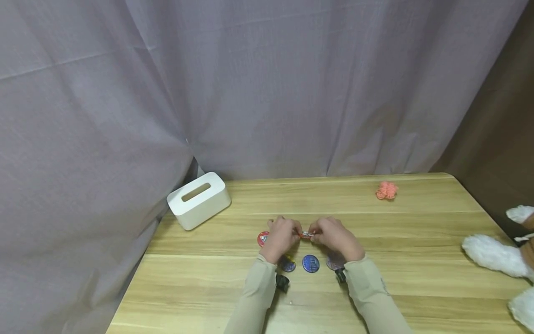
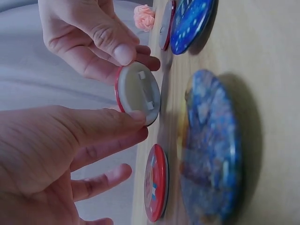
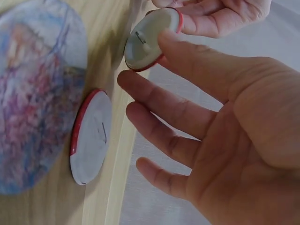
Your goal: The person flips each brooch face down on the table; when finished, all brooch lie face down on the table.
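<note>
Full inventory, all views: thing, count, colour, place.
Wooden tabletop: 1, light brown, lower frame
Draped curtain: 1, grey-purple, behind tabletop
Draped fabric: 1, brown, right edge
Slotted rectangular box: 1, white, tabletop far left
Ruffled cluster: 1, coral, tabletop far right
Furry item: count unclear, white-brown, right edge
Held round pin badge: 1, red rim, pale back, centre
Face-up round badge: 1, red, tabletop left
Round printed badge: 1, blue-yellow, near row left
Round blue badge: 1, blue, near row centre
Round mottled badge: 1, blue-purple, near row right
Face-down round badge: 1, red rim, pale back, beyond mottled badge
Wrist devices: 2, black, at wrists
Long sleeves: 2, beige, both forearms
Left grip, right grip: 2, bare hands, pinching held badge
</note>
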